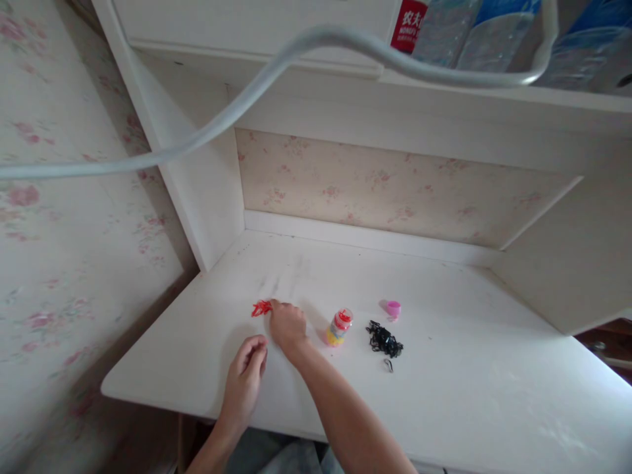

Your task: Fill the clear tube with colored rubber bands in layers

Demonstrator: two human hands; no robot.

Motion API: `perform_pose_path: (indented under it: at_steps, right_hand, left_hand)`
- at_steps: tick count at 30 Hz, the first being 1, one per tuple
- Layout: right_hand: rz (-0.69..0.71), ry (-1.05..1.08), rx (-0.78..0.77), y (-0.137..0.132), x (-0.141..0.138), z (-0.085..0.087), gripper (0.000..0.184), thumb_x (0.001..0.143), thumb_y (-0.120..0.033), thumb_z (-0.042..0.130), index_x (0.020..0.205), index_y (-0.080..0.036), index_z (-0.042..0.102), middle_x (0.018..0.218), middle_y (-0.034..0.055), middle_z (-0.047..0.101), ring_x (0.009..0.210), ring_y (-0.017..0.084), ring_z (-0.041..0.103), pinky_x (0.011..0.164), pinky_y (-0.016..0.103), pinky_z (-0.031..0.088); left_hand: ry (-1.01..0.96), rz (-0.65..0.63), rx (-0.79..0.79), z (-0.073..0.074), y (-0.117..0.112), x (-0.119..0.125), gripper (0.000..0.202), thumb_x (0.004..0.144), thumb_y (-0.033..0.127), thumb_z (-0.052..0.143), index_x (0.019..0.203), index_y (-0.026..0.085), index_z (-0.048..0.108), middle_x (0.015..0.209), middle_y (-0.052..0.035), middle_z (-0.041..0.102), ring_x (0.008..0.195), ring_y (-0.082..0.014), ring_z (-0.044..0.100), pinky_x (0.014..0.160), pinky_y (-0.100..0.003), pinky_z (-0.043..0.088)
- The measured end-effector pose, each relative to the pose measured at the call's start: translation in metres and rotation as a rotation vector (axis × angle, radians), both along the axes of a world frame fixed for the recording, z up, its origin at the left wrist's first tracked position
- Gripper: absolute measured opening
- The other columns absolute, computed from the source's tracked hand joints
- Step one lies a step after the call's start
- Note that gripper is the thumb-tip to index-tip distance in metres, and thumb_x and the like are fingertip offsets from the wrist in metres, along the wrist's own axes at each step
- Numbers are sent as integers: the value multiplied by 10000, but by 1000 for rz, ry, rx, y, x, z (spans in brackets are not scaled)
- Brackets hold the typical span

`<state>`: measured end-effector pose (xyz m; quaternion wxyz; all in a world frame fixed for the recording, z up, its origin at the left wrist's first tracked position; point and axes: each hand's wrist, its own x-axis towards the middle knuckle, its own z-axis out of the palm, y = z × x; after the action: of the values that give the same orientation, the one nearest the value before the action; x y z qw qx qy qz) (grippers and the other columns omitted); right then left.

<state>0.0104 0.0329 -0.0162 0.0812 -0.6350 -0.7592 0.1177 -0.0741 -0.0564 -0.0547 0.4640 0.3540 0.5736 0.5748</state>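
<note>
A small pile of red rubber bands [261, 308] lies on the white desk, left of centre. My right hand [289, 324] reaches across to its right edge, thumb and fingers closed at the bands; the fingertips are partly hidden. Closer to me, my left hand [245, 365] hovers near the desk with its fingers curled in; whatever it may hold is hidden. To the right of my right hand stands an open clear jar [340, 328], upright, with red bands at the top and yellow ones lower down.
Black rubber bands [384, 340] lie heaped right of the jar, with a single black band [388, 365] just in front. Behind them sits a pink cap [394, 308]. A pale cable [217, 122] crosses the upper view, below bottles [447, 29] on the shelf.
</note>
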Motion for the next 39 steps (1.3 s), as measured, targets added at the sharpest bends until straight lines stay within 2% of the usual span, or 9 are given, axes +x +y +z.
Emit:
perform_pose_path:
  at_steps: [6,11,15,18,21,25,34,39]
  right_hand:
    - [-54,-16,53,-10,6,-9,264,932,-125,400,1046,-196,627,902,80,719,792,216,699,641,281,506]
    - [-56,59,118,-50,26,-11,255,966,-182,386,1036,-231,626,863,39,722,773,185,703,632,233,493]
    - [-46,387,296,-93,55,3,298,993,-245,356,1069,-247,644,888,24,732,768,126,698,673,171,477]
    - [-129,557,401,-110,84,22,322,985,-321,369,1051,-237,672,921,34,729,765,114,690,659,155,474]
    - [-267,587,475,-106,114,38,354,968,-380,387,1014,-207,693,788,37,721,636,119,654,583,173,453]
    - [-292,526,518,-87,140,44,388,957,-413,389,1002,-191,704,734,39,702,597,117,614,581,188,427]
    - [-223,412,531,-74,142,40,337,946,-362,418,1015,-208,710,674,22,680,565,108,600,556,194,379]
    - [-215,439,531,-75,144,41,315,927,-368,449,963,-209,719,583,-12,615,493,88,534,528,193,353]
  left_hand:
    - [41,-53,4,-2,-1,-3,373,741,510,638,928,187,627,603,50,500,530,-102,452,493,-195,381]
    - [68,-56,11,-7,-1,-5,346,748,481,633,930,186,634,725,8,591,585,-113,490,532,-211,413]
    - [58,-51,-13,-9,0,-5,336,748,482,632,925,197,624,759,10,595,611,-117,498,549,-212,420]
    - [62,-45,-31,-7,0,-4,367,736,487,644,956,195,620,680,31,559,589,-115,483,533,-207,404]
    - [74,-53,-35,-5,0,-3,369,727,498,645,943,199,620,624,50,524,558,-110,464,507,-203,379]
    - [100,-72,-32,-4,-1,-2,370,737,495,641,953,196,612,601,59,489,538,-107,437,495,-204,357]
    - [151,-9,-17,7,-1,4,354,680,500,643,844,186,654,568,48,503,515,-111,451,491,-223,376]
    - [161,-18,-8,4,0,2,351,689,490,647,859,183,655,613,29,543,553,-119,481,528,-227,407]
